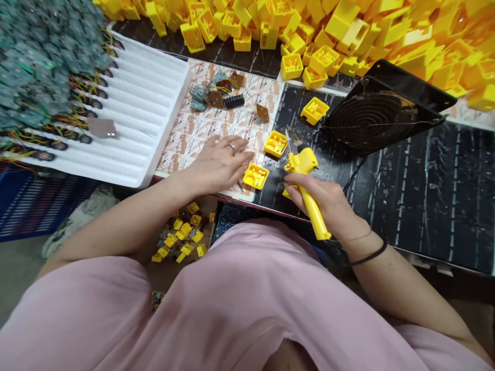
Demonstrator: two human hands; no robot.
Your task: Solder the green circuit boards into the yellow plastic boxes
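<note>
My right hand (325,198) is wrapped round the handle of a yellow soldering gun (303,161). The gun's thin metal tip points away from me, beside a small open yellow housing (275,144) with parts inside. Nearer to me lies a second such housing (256,176), just right of my left hand (222,164). That hand, a ring on one finger, is palm down over the patterned mat with its fingers bent. A bit of yellow plastic shows between the fingers; most of that piece is hidden. Part of another yellow piece (286,192) shows beside my right fingers.
A black fan (371,121) stands right of a lone yellow housing (314,110). Yellow housings (348,31) are heaped along the back. At left, a white ridged tray (143,103) carries piled wired green parts (38,67). Circuit boards and a black coil (234,101) lie on the mat.
</note>
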